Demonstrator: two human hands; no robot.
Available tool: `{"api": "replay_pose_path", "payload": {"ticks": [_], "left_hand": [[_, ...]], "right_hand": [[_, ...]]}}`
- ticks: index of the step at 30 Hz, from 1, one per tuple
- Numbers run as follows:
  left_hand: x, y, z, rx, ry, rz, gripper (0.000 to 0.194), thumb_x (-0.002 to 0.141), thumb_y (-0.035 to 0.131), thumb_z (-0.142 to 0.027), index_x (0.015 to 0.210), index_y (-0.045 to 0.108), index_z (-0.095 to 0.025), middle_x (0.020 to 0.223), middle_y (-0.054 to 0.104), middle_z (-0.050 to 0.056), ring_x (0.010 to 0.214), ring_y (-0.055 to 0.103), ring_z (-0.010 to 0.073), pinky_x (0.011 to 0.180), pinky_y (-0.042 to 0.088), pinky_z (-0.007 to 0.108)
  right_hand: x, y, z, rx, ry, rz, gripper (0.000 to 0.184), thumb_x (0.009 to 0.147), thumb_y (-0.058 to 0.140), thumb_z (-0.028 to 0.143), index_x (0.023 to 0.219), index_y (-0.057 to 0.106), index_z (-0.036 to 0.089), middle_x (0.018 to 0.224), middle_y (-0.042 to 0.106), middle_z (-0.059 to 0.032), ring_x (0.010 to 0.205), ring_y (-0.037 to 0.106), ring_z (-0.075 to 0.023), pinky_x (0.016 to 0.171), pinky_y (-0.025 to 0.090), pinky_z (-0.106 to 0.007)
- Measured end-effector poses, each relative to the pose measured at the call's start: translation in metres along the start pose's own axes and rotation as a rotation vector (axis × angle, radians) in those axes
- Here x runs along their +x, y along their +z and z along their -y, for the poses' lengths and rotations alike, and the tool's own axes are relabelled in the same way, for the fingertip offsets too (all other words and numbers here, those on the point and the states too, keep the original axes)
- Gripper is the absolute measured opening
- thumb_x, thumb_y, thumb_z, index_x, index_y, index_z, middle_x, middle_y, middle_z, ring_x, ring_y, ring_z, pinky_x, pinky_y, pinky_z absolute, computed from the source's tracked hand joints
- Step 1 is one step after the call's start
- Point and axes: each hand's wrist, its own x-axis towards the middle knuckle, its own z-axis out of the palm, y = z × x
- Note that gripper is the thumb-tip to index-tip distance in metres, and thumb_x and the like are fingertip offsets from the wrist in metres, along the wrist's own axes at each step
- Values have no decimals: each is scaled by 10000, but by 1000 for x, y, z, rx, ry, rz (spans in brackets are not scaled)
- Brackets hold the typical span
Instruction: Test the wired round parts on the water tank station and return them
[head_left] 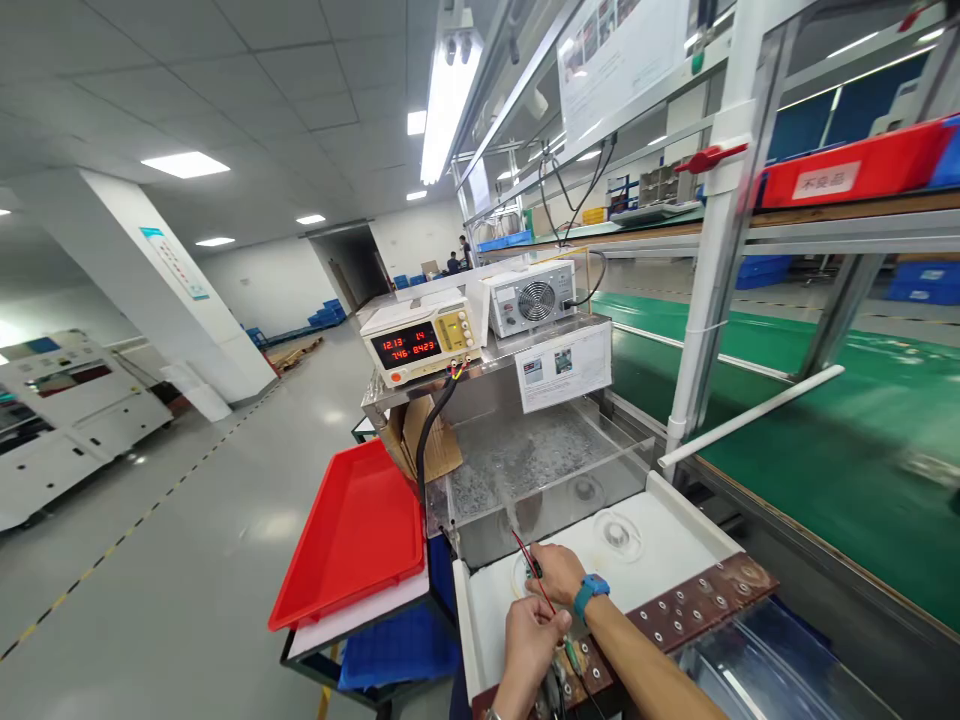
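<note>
Two bare hands work close together over a white tray (679, 530); the left hand (529, 640), the nearer one, is pinched narrow on a thin red wire (527, 558), thumb against fingertips; the right hand (559, 572), with a blue watch (592, 592) on its wrist, lies just beyond at one o'clock from the left, its fingers drawn in around a small dark part (535, 569) — too small to make out in detail. The red wire slants up past the right hand's fingertips, its far end pointing to eleven o'clock; a green clip (572, 656) with a dark cord sits just beside the left hand, at about four o'clock from it. From the hands, a brown strip (701, 600) with metal rings reaches out toward three o'clock along the tray's near edge; a round fitting (617, 534) lies in the tray at two; a red bin (360, 530) stands between nine and ten. Farther off, a meter box (420, 342) with lit red digits rests on a metal shelf at eleven — a white box with a fan (534, 298) beside it, at twelve; a green belt (847, 400) runs at two, well apart from both hands.
</note>
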Motion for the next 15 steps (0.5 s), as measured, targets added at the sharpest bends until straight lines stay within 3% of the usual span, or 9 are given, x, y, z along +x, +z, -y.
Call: {"api": "replay_pose_path", "payload": {"ticks": [3,7,10,12,15], "left_hand": [[1,0,-2,-51,78,-53,500,526,726,-662,539,505,-213,483,561,14,484,542,159,534,445,291],[3,-7,-8,-53,51,-42,626,483,677,-775,688,589,-189,616,649,61,596,638,225,542,470,312],[11,-12,-10,-47,-40,14,746,427,687,-789,843,624,-173,773,721,113,704,691,275,536,477,320],[13,-12,-9,-34,-69,63,758,383,705,-781,831,625,-175,741,719,110,687,688,278,517,471,319],[10,-5,-4,-23,16,64,652,446,672,-786,724,605,-199,585,646,54,570,629,231,506,468,318]], "right_hand": [[-4,-6,3,97,34,-136,209,750,631,351,896,643,202,856,709,-81,837,660,-261,702,412,-295],[-9,-36,-21,485,253,-536,245,810,586,443,863,618,205,703,658,-20,686,620,-194,629,421,-258],[-32,-83,-83,725,454,-887,429,842,518,576,943,623,173,705,659,-42,644,604,-193,588,443,-266],[-68,-117,-140,745,589,-1073,545,823,505,651,998,637,151,758,681,-80,672,619,-217,592,464,-293],[-132,-159,-233,633,829,-1190,554,778,570,632,1012,676,142,848,704,-146,786,652,-282,655,493,-355]]}}
